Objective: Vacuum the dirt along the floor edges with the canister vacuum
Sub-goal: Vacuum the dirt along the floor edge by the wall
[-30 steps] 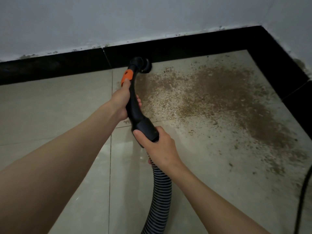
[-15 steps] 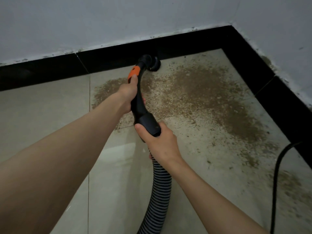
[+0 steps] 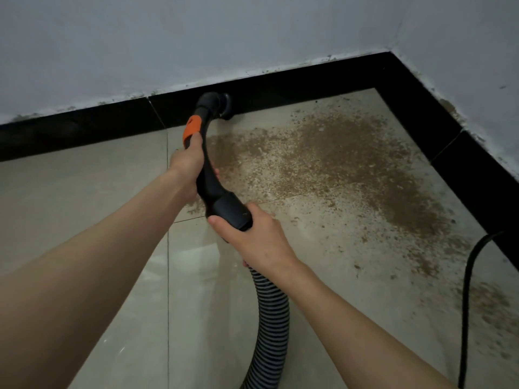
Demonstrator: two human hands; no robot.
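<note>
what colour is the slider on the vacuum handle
Orange slider, set on the curved black plastic vacuum handle; seen in the head view.

Two hands — a left hand [image 3: 187, 164] and a right hand [image 3: 257, 238] — both grip one black vacuum handle [image 3: 209, 175], which carries one orange slider [image 3: 191, 130]. One round nozzle [image 3: 224, 106] sits at its far end. One ribbed hose [image 3: 266, 329] trails back. One black cord [image 3: 467, 304] lies at the right. Two white walls meet in one corner — one broad spread of brown dirt [image 3: 337, 164] covers the tiles.
</note>
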